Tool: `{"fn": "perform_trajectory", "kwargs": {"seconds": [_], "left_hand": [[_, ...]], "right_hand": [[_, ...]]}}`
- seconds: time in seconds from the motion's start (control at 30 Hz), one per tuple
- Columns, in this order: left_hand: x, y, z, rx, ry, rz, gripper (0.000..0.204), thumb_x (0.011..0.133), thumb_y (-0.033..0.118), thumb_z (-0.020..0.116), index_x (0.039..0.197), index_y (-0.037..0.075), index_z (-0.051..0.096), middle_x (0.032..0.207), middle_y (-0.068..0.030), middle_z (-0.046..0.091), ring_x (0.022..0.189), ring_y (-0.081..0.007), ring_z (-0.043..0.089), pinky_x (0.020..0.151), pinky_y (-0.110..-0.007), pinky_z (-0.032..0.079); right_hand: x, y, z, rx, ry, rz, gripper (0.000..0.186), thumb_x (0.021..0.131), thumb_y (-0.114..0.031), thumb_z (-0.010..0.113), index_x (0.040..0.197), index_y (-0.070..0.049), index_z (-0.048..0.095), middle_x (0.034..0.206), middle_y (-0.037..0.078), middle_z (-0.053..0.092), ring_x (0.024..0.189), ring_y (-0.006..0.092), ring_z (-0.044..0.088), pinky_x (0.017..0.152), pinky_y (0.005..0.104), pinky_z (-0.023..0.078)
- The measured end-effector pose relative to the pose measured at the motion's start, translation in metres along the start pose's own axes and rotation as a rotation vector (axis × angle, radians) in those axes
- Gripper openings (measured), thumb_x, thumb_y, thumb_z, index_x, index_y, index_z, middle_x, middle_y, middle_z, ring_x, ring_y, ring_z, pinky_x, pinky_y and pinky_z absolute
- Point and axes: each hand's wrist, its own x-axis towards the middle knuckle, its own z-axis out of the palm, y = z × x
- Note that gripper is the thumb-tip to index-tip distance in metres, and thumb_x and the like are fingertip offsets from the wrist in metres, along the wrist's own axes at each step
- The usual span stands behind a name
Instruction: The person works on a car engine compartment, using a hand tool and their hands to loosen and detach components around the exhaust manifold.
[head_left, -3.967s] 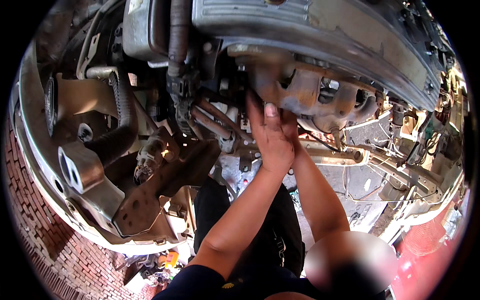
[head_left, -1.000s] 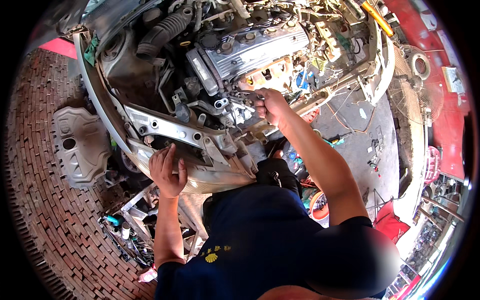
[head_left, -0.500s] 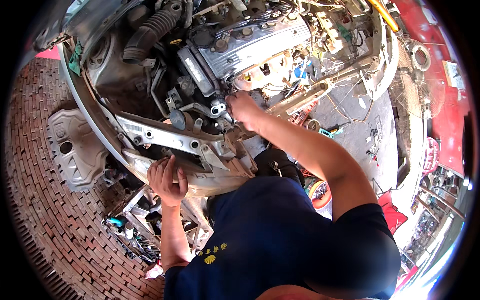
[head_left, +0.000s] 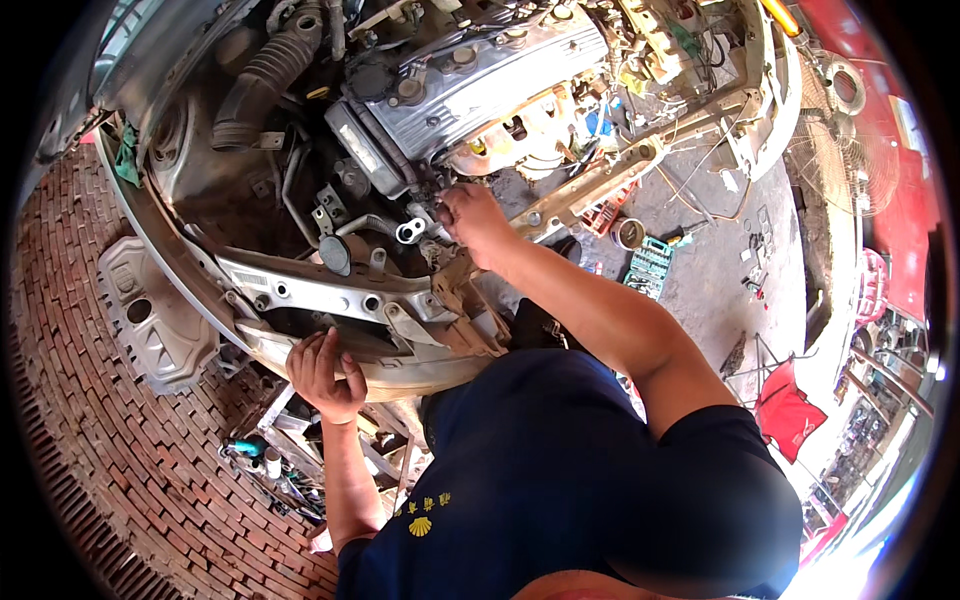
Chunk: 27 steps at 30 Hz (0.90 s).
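Note:
My right hand (head_left: 474, 224) is closed in the engine bay, beside a metal pipe fitting (head_left: 410, 233) with round holes. Its fingers are curled at the near end of the engine, and what lies between them is hidden. The engine's silver valve cover (head_left: 500, 75) stands just beyond. On the front edge of the car body rests my left hand (head_left: 328, 380), fingers stretched out and holding nothing. The light metal front panel (head_left: 330, 289) runs between this hand and the engine bay. A round dark cap (head_left: 336, 256) sits next to the fitting.
A ribbed air hose (head_left: 265, 90) rises at the far left of the bay. On the brick floor (head_left: 80, 330) lies a grey moulded cover (head_left: 160, 315). A teal tool case (head_left: 650, 268) and a wire-guarded fan (head_left: 840, 165) are to the right. A cluttered rack (head_left: 290, 425) stands below my left hand.
The view has shifted, bringing more of the teal tool case into sight. My right hand stays closed near the pipe fitting, its grip slightly altered. My left hand still rests on the front edge.

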Motion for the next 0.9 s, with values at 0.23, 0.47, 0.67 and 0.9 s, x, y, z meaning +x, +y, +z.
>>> {"fn": "perform_trajectory", "kwargs": {"seconds": [0.23, 0.47, 0.67, 0.9], "left_hand": [[0.001, -0.002, 0.001, 0.002, 0.025, 0.019, 0.034, 0.088, 0.018, 0.057, 0.111, -0.003, 0.072, 0.099, -0.0166, 0.071, 0.095, -0.0366, 0.068, 0.092, -0.047, 0.048], [-0.001, 0.006, -0.002, -0.006, 0.007, 0.023, 0.034, 0.09, 0.017, 0.054, 0.109, -0.007, 0.07, 0.1, -0.0194, 0.071, 0.096, -0.0398, 0.067, 0.093, -0.05, 0.049], [0.004, 0.008, 0.002, 0.054, -0.007, 0.046, 0.043, 0.09, 0.023, 0.052, 0.116, -0.006, 0.07, 0.107, -0.0196, 0.071, 0.104, -0.0405, 0.067, 0.098, -0.05, 0.047], [0.003, 0.006, 0.017, 0.256, 0.181, -0.346, 0.075, 0.099, 0.044, 0.055, 0.152, -0.006, 0.04, 0.155, -0.0339, 0.038, 0.144, -0.0504, 0.036, 0.119, -0.057, 0.027]], "right_hand": [[0.013, -0.035, -0.03, 0.271, -0.053, 0.171, 0.018, 0.104, -0.012, 0.047, 0.086, -0.01, 0.049, 0.069, 0.0, 0.046, 0.055, 0.0103, 0.036, 0.047, 0.0249, 0.029], [0.004, -0.024, -0.022, 0.151, -0.028, 0.14, 0.016, 0.104, -0.014, 0.05, 0.088, -0.011, 0.051, 0.068, 0.0, 0.047, 0.054, 0.0116, 0.039, 0.049, 0.0269, 0.031], [0.012, -0.006, -0.028, 0.341, -0.068, 0.141, 0.017, 0.104, -0.014, 0.052, 0.087, -0.012, 0.049, 0.067, 0.0, 0.047, 0.056, 0.0132, 0.04, 0.05, 0.0287, 0.032], [0.013, -0.018, -0.05, 0.584, -0.197, 0.25, 0.02, 0.105, -0.013, 0.048, 0.085, -0.013, 0.045, 0.068, 0.0, 0.045, 0.058, 0.0136, 0.039, 0.053, 0.0276, 0.033]]}}
